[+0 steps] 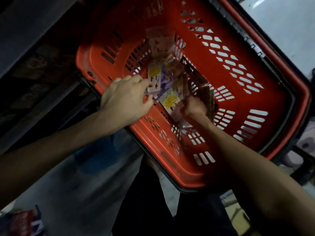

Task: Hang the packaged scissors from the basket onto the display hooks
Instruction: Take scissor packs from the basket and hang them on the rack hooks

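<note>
Both your hands are inside the red basket point(238, 53). Your left hand point(126, 97) pinches the edge of a packaged scissors point(159, 77) with purple handles, between the thumb and the fingers. Your right hand point(194, 108) is deeper, among the other packs point(170, 100) near the basket floor. Its fingers are hidden and blurred, so I cannot tell whether it grips something or not.
</note>
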A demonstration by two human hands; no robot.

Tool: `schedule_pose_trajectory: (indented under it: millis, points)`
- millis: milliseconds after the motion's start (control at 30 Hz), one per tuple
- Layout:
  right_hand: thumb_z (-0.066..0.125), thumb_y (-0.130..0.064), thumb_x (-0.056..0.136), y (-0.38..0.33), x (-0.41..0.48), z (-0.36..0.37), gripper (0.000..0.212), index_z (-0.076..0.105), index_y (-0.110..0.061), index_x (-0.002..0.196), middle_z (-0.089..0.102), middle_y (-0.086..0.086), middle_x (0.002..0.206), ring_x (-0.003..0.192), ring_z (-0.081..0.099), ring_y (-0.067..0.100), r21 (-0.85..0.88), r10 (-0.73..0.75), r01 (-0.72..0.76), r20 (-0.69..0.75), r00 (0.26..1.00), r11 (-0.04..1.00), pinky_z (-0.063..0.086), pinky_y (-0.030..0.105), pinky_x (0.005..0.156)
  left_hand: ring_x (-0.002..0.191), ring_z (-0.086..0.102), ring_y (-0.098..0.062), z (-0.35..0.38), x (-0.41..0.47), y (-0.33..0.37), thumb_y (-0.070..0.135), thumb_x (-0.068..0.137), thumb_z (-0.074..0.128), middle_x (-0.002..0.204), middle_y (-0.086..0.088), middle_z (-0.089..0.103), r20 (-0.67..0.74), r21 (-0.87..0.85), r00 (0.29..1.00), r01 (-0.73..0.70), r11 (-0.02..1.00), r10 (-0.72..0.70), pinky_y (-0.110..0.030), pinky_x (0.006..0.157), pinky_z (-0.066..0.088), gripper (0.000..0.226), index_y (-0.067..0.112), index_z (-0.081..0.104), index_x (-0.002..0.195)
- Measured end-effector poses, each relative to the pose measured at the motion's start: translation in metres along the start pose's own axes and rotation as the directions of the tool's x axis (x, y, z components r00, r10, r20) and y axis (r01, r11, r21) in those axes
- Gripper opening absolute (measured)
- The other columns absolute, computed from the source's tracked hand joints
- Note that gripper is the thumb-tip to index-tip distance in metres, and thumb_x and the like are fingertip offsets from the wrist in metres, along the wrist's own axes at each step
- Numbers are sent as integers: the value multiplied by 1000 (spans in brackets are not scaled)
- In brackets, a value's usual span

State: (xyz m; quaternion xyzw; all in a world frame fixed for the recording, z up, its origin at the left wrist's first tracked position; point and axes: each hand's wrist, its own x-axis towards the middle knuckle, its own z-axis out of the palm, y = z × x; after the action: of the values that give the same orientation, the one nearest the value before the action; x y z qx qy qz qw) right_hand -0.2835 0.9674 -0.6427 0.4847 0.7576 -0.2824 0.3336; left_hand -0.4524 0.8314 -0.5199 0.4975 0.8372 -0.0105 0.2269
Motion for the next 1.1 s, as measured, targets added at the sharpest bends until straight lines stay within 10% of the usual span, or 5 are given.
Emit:
schedule_pose_trajectory:
  millis: [300, 500, 633, 867, 1100]
  points:
    - [83, -21, 73, 8, -4, -57, 14, 71, -15, 77, 77, 17, 92, 88, 75, 34, 383, -84, 27, 133, 987, 923, 62, 49, 83, 125, 58, -24, -2, 0, -2, 56, 95, 60, 136, 0, 64, 49, -20, 998, -24, 1000, 25, -43, 104, 43, 57, 28, 57, 144]
    - [71, 0, 93, -4, -63, -115, 19, 70, -6, 110, 74, 10, 86, 58, 71, 5, 799, -190, -22, 169, 967, 601, 56, 18, 53, 133, 53, -19, -2, -2, -3, 63, 86, 69, 148, 5, 55, 9, -82, 997, -81, 993, 82, -38, 105, 39, 79, 33, 44, 156]
    - [59, 0, 97, -8, -72, -122, 27, 74, -3, 120, 76, 23, 108, 77, 74, 23, 895, -258, -172, 296, 920, 411, 61, 26, 60, 141, 46, -24, 0, 0, -6, 50, 85, 55, 155, 1, 51, 21, -55, 990, -140, 989, 142, -40, 112, 33, 76, 30, 44, 157]
    - [16, -78, 97, -2, -36, -117, 87, 68, -14, 123, 76, 15, 96, 77, 74, 25, 837, -300, -405, 519, 801, 368, 55, 29, 63, 73, 67, -30, -4, -7, 1, 36, 110, 46, 85, 1, 70, -152, -131, 988, -44, 990, 24, -32, 66, 32, 31, 19, 69, 98]
    - [64, -55, 87, -50, 37, -8, 48, 70, -7, 93, 74, 15, 95, 89, 71, 33, 570, -47, -66, 181, 982, 819, 54, 41, 73, 59, 60, -29, -5, -7, 3, 28, 108, 53, 72, -3, 66, -232, -180, 970, 29, 983, -71, -29, 63, 28, 30, 14, 64, 84]
